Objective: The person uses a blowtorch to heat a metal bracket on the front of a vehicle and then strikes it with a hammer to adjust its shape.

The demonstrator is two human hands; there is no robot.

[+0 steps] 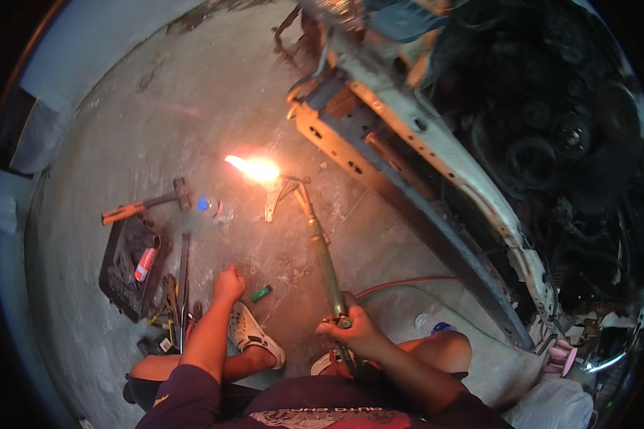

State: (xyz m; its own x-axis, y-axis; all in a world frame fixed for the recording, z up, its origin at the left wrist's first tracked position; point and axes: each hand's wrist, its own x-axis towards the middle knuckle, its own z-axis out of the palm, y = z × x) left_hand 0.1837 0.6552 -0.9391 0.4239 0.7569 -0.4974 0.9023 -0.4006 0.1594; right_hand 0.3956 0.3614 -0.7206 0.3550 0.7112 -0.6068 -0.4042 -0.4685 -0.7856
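My right hand (350, 330) grips a long brass-coloured cutting torch (325, 275), a bright flame (257, 169) burning at its tip. By the tip is a pale metal piece (271, 206); whether they touch I cannot tell. Lower down, my left hand (228, 284) hangs with fingers slightly apart and apparently empty, left of a small green lighter (262, 293) on the concrete floor (157, 121). To the left lie an orange-handled hammer (136, 207), a plastic bottle (215, 209) and a black tray (113, 275) holding a red-and-white can (146, 263).
A car's front frame rail (436, 157) runs diagonally on the right beside a dark engine bay (558, 121). Pliers (169, 307) and long tools lie by my left leg. Red and green hoses (424, 293) cross the floor. A wall (64, 36) bounds the left.
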